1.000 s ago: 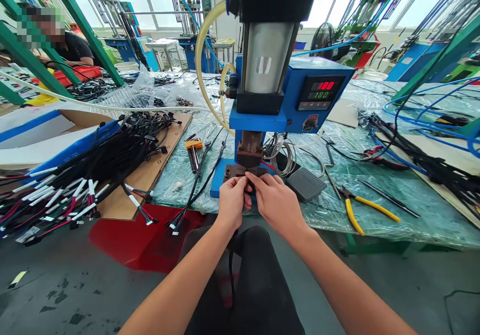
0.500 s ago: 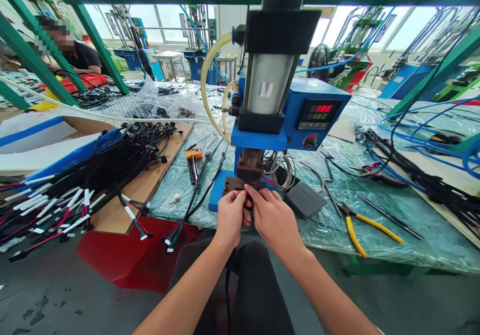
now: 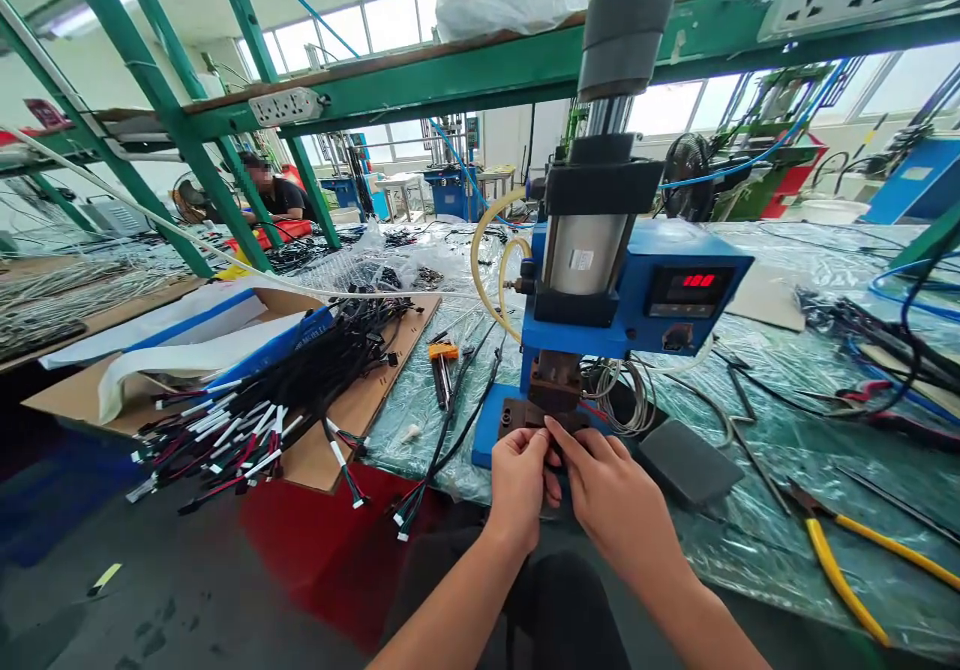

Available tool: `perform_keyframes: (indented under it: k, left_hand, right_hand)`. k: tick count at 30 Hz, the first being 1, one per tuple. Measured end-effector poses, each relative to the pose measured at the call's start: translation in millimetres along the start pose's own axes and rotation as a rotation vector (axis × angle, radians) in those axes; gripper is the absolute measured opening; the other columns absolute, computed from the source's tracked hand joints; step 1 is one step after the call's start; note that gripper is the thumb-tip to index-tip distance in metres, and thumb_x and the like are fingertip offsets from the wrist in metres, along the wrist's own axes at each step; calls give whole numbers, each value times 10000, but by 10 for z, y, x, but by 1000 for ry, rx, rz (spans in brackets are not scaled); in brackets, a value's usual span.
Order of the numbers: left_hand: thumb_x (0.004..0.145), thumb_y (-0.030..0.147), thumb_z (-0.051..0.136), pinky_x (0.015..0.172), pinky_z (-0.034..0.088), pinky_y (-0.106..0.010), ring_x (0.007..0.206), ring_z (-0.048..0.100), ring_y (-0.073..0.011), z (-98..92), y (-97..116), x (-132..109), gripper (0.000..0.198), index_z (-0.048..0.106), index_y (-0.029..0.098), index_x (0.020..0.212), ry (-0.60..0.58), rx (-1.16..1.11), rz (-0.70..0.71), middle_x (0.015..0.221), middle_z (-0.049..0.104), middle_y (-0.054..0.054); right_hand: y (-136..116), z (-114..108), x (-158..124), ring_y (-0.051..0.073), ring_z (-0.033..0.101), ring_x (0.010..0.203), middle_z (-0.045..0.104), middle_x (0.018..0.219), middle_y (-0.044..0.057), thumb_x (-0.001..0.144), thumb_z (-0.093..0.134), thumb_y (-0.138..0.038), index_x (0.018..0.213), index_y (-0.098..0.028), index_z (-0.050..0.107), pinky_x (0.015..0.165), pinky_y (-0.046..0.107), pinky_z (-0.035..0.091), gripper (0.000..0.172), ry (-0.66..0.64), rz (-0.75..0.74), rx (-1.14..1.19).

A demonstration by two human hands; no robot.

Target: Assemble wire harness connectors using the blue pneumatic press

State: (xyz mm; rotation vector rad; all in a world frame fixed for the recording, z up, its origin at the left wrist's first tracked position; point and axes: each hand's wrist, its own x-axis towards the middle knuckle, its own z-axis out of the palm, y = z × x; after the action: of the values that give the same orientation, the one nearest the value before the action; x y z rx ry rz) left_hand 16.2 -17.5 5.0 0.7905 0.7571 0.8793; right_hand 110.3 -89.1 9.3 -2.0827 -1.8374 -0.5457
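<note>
The view has tipped upward since the earlier frames, while both hands stay at the foot of the blue benchtop press (image 3: 600, 295). The left hand (image 3: 517, 475) and right hand (image 3: 619, 500) meet, fingertips pinched together on a small dark part (image 3: 555, 453), mostly hidden, just before the brown metal die block (image 3: 525, 416). Both wrists angle inward, and the forearms reach up from below.

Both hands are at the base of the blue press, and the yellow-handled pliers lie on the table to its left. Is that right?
Not quite. The head view shows the yellow-handled pliers lying to the right of the blue press, not its left. The left hand and right hand are indeed at the press's base.
</note>
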Motion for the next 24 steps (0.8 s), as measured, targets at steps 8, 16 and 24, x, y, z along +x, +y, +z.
perform_keyframes:
  k: [8,16,24]
  left_hand:
    - [641,512,741,263,286,-165,278,425,-46,30,29,-17,404,553,154,648,5,20,8,538,557,44]
    - [663,497,738,268,288,-165,278,423,-45,50,-6,-5,392,555,152,636,9,13,14,536,563,34]
    - [659,490,732,268,299,-167,275,420,-46,46,8,-9,383,563,149,625,8,9,21,530,557,36]
  right_hand:
    - [32,88,-28,238,578,890,639,1029,92,938,471,-149,1379,-221,569,756,376,530,457,89,5,108]
    - [62,127,-30,252,577,908,627,1029,112,986,413,-237,1368,-216,575,780,393,527,416,143,-6,175]
    - [65,101,-2,254,573,892,626,1020,107,982,431,-219,1345,-224,595,759,390,508,398,107,2,161]
